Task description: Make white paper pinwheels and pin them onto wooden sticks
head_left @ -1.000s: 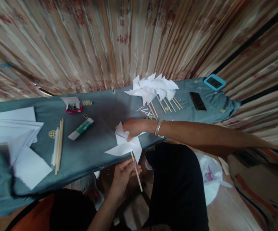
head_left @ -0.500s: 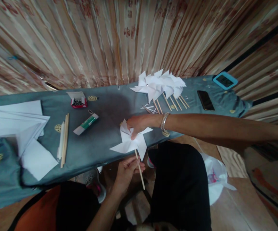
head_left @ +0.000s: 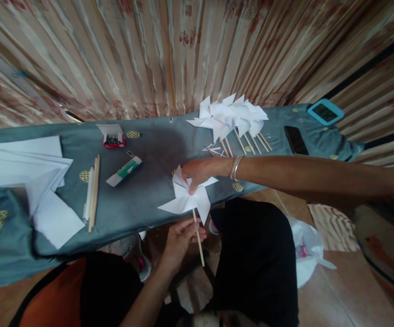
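A white paper pinwheel lies at the near edge of the cloth-covered table, its wooden stick pointing down toward me past the edge. Just below the blades, my left hand is closed around the stick, pinching it between thumb and fingers. My right hand, with a silver bracelet at the wrist, grips the pinwheel's middle from above, the thumb pressed on the centre. That hand hides part of the upper blades and whatever fastens the centre.
Several pinwheels lie overlapped at the back, near thin paper strips. Leftward are a red box of small dark pieces, a green-white glue-like box, sticks and paper sheets. A phone and blue-framed clock sit right.
The view has shifted slightly, so things sit a little farther right and higher. Both hands keep the same hold on the pinwheel and its stick.
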A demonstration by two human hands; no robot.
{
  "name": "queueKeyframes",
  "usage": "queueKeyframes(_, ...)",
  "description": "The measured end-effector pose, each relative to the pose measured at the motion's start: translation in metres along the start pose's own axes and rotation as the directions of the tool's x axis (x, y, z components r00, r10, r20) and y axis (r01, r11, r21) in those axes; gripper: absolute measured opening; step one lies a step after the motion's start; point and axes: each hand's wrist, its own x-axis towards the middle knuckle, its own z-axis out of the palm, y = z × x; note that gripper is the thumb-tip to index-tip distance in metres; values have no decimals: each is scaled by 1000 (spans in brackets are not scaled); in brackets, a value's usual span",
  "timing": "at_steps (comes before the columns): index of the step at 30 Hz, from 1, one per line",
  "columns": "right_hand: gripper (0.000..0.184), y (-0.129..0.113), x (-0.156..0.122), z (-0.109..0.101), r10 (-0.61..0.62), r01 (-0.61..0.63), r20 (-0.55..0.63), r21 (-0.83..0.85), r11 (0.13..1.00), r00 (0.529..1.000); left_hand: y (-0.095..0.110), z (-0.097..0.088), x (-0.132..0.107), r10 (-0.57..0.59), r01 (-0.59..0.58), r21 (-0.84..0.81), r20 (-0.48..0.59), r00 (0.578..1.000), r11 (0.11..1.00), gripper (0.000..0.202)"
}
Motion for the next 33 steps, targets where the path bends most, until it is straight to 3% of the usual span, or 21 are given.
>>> queueKeyframes(21, 43, -3, 8, -1, 40, -39, 4, -69, 997, 999, -10, -2, 7, 1, -1, 22, -2, 1000, 1000, 52)
queueKeyframes(33, 41, 4, 10, 6, 8, -9, -42, -22, 1000, 999, -13, 3, 8, 21, -21, 6, 5, 1000, 1000, 47)
